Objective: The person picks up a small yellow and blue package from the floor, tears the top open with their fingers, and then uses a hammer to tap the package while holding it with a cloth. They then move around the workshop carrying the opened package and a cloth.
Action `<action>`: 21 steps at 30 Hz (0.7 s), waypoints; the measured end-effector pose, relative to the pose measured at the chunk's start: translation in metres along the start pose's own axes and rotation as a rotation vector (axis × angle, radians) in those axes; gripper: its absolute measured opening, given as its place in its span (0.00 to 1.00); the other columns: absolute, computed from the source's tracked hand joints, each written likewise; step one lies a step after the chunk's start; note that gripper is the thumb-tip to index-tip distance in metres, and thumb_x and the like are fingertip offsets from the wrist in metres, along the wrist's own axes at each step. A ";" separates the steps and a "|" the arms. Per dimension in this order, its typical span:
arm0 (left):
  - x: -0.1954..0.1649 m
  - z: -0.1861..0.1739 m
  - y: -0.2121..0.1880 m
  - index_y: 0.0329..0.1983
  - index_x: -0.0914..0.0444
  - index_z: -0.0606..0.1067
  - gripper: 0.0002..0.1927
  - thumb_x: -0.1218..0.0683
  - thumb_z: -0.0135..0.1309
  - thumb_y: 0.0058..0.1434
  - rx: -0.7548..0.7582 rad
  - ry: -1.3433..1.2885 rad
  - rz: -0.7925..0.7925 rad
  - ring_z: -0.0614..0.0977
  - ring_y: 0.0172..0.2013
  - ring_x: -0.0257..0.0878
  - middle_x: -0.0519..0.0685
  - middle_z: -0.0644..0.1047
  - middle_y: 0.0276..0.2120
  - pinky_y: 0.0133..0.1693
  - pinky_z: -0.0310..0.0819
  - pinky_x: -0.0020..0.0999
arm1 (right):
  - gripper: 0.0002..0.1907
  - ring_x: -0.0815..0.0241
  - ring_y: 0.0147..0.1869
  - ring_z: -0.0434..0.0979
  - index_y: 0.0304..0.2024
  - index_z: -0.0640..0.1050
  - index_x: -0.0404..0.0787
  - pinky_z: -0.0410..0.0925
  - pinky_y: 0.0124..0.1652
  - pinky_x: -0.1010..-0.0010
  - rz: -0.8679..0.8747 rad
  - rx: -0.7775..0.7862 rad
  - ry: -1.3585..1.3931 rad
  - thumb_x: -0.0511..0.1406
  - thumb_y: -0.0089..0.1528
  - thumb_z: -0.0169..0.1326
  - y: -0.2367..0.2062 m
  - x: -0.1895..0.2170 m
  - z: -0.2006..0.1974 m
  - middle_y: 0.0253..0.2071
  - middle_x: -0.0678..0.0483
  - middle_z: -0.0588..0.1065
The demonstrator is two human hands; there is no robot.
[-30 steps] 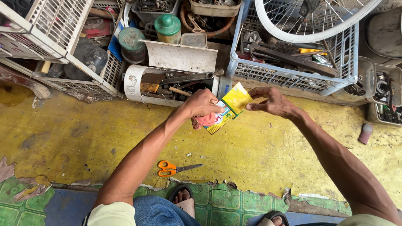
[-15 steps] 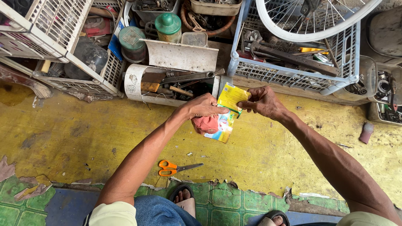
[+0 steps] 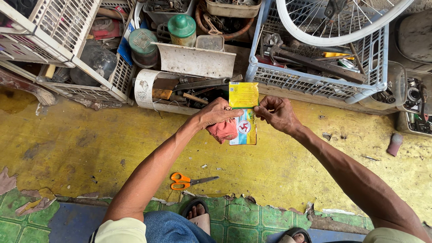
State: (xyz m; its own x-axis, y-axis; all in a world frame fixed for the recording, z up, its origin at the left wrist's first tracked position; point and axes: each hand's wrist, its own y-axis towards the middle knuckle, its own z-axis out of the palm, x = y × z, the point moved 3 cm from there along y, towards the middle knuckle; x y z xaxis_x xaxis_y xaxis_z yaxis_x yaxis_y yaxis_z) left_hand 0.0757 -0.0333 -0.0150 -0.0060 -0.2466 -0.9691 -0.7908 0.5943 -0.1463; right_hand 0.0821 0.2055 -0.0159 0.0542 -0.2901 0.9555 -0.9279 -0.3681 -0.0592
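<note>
Both my hands hold a small flat packet (image 3: 243,105), yellow on top and pale blue below, upright over the yellow floor. My left hand (image 3: 216,114) grips its left edge and also clutches a reddish rag (image 3: 223,130) under the palm. My right hand (image 3: 278,113) pinches the packet's right edge between thumb and fingers. An orange-handled pair of scissors (image 3: 189,181) lies on the floor below my hands, apart from them.
Behind the hands stand a cut white container with hand tools (image 3: 180,92), white plastic crates (image 3: 324,78) full of metal tools, a green-capped jar (image 3: 182,28) and a bicycle wheel (image 3: 333,22). A small pink-grey object (image 3: 394,144) lies at right. My sandalled feet (image 3: 200,218) rest on green tiles.
The packet has turned from tilted to upright and moved slightly right and up. My right hand shifted closer in and now pinches its right edge.
</note>
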 end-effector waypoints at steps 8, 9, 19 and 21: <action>0.004 -0.016 -0.004 0.45 0.63 0.84 0.20 0.43 0.62 0.62 -0.061 -0.050 -0.106 0.75 0.26 0.29 0.43 0.83 0.30 0.29 0.72 0.26 | 0.14 0.68 0.32 0.80 0.41 0.81 0.41 0.74 0.29 0.74 0.013 -0.001 -0.062 0.45 0.64 0.57 0.003 -0.009 0.006 0.30 0.54 0.81; 0.005 -0.024 -0.006 0.45 0.62 0.84 0.20 0.43 0.62 0.61 -0.090 -0.068 -0.074 0.76 0.27 0.29 0.43 0.83 0.31 0.30 0.73 0.26 | 0.14 0.67 0.31 0.81 0.42 0.80 0.40 0.75 0.29 0.73 0.073 -0.049 -0.082 0.44 0.65 0.57 0.003 -0.019 0.009 0.31 0.53 0.81; 0.015 -0.054 -0.021 0.43 0.68 0.83 0.17 0.48 0.65 0.64 -0.200 -0.192 -0.042 0.80 0.29 0.31 0.46 0.80 0.31 0.26 0.76 0.29 | 0.21 0.56 0.49 0.80 0.53 0.78 0.48 0.75 0.48 0.64 -0.055 0.403 -0.691 0.47 0.61 0.59 -0.055 -0.117 0.190 0.51 0.52 0.79; 0.011 -0.052 -0.022 0.48 0.65 0.82 0.18 0.48 0.64 0.63 -0.199 -0.175 -0.001 0.78 0.30 0.28 0.43 0.81 0.34 0.26 0.74 0.26 | 0.29 0.43 0.64 0.68 0.62 0.70 0.37 0.68 0.53 0.54 -0.325 0.688 -0.797 0.49 0.67 0.53 -0.075 -0.115 0.235 0.61 0.38 0.67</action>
State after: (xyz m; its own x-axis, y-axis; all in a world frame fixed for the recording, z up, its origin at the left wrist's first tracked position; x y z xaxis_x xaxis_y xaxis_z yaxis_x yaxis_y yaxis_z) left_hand 0.0612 -0.0892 -0.0123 0.0877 -0.1004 -0.9911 -0.8958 0.4272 -0.1226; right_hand 0.2325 0.0590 -0.1897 0.7111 -0.4856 0.5085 -0.4354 -0.8720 -0.2237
